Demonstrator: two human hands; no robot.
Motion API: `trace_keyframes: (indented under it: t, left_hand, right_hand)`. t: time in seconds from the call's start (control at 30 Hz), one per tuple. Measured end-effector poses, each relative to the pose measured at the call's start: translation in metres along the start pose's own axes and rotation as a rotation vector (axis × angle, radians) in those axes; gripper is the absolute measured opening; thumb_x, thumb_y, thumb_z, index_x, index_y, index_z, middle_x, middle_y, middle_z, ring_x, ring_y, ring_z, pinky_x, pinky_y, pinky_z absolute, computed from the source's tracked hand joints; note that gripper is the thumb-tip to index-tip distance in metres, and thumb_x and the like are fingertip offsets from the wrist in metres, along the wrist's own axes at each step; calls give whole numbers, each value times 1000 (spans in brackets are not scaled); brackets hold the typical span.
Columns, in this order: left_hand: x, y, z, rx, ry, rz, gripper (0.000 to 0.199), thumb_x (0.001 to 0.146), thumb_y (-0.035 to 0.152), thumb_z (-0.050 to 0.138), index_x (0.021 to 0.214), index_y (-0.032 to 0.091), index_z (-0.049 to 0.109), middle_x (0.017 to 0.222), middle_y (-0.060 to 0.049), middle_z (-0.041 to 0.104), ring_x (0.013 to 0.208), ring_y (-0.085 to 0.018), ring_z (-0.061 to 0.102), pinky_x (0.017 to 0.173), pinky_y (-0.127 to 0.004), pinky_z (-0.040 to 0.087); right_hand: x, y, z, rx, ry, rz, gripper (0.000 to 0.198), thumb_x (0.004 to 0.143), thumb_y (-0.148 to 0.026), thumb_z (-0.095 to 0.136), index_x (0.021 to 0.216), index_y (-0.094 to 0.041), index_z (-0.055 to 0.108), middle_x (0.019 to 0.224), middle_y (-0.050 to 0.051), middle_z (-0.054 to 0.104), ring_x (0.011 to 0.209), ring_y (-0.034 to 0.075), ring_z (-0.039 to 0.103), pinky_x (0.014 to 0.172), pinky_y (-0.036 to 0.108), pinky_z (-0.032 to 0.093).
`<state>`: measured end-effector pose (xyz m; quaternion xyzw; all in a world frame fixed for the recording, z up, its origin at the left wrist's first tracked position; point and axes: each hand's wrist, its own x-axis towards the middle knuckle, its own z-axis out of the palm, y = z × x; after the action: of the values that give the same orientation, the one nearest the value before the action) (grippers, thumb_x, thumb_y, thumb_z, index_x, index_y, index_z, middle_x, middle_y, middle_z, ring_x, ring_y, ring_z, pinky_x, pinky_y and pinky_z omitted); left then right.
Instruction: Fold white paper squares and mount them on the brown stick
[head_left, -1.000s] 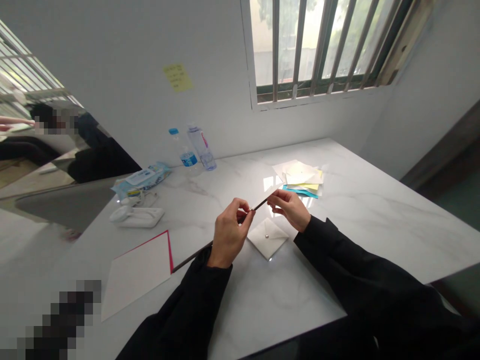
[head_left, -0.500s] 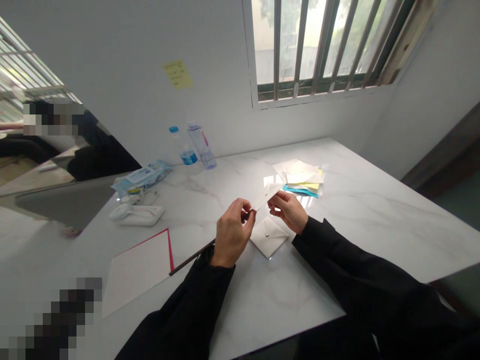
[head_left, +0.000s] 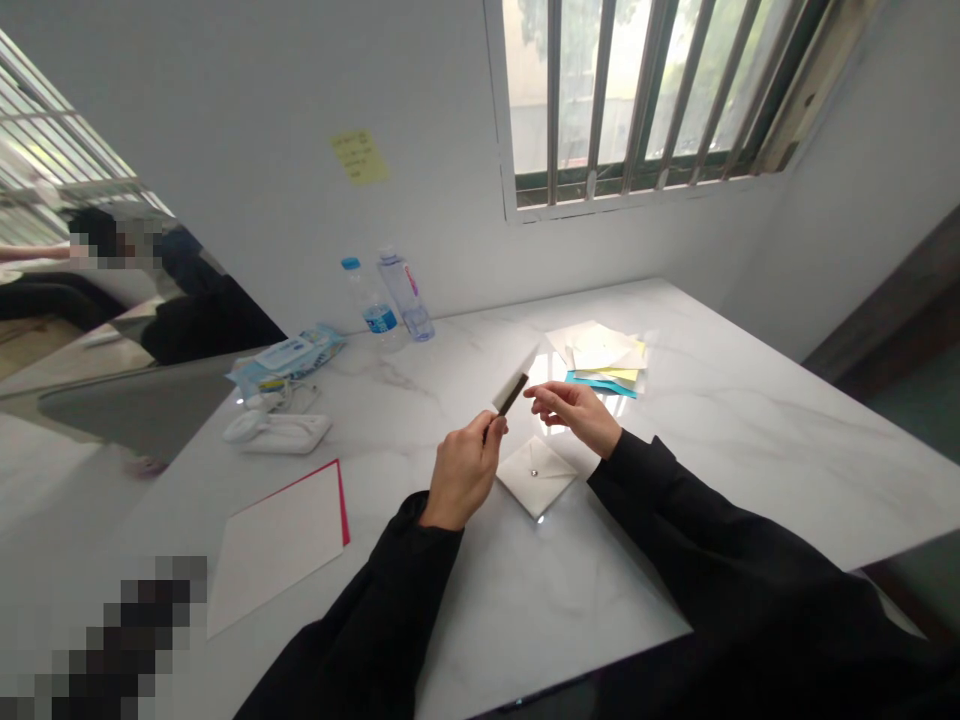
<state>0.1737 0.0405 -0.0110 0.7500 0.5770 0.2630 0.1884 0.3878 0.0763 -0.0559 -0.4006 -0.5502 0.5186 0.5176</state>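
Note:
My left hand (head_left: 466,470) is closed around a dark brown strip (head_left: 514,394) and a thin white sheet-like piece (head_left: 517,378), which lie together and point up and to the right. The strip's lower end is hidden in my fist. Just right of the strip's tip is my right hand (head_left: 576,412), index finger stretched out and other fingers loosely bent, with nothing visible in it. Below and between both hands, a small cream envelope (head_left: 536,482) with a round metal snap lies on the marble-patterned table (head_left: 570,580).
Behind my right hand lies a pile of white, yellow and blue envelopes (head_left: 604,358). To the left are a white sheet with a red edge (head_left: 277,545), a white device with a cable (head_left: 277,432), a wipes pack (head_left: 289,355) and two plastic bottles (head_left: 381,318). Another person sits far left.
My right hand has let go of the white piece. The long dark length trailing below my left hand no longer shows; a short dark part now sticks up above it.

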Motion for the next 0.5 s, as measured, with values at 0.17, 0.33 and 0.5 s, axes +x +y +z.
trace_keyframes:
  t: [0.17, 0.33, 0.5]
  left_hand:
    - [10, -17, -10, -111, 32, -85, 48, 106, 53, 35, 83, 23, 66, 67, -1, 62, 66, -20, 59, 65, -30, 37]
    - [13, -24, -13, -141, 18, -95, 48, 105, 54, 35, 81, 24, 63, 65, 0, 59, 64, -19, 57, 63, -29, 37]
    - [13, -19, -15, -45, 34, -85, 45, 105, 51, 37, 81, 24, 64, 68, 0, 62, 66, -20, 57, 68, -32, 36]
  right_hand:
    - [1, -4, -18, -624, -313, -208, 10, 88, -31, 79, 90, -22, 84, 84, 3, 78, 74, 16, 65, 71, 29, 50]
    - [-16, -19, -17, -781, -595, -246, 22, 83, -38, 90, 101, -25, 86, 96, 5, 80, 87, 22, 69, 82, 33, 54]
    - [-44, -12, -11, -835, -622, -359, 56, 74, -41, 97, 125, -24, 79, 118, 11, 76, 111, 30, 67, 99, 41, 55]
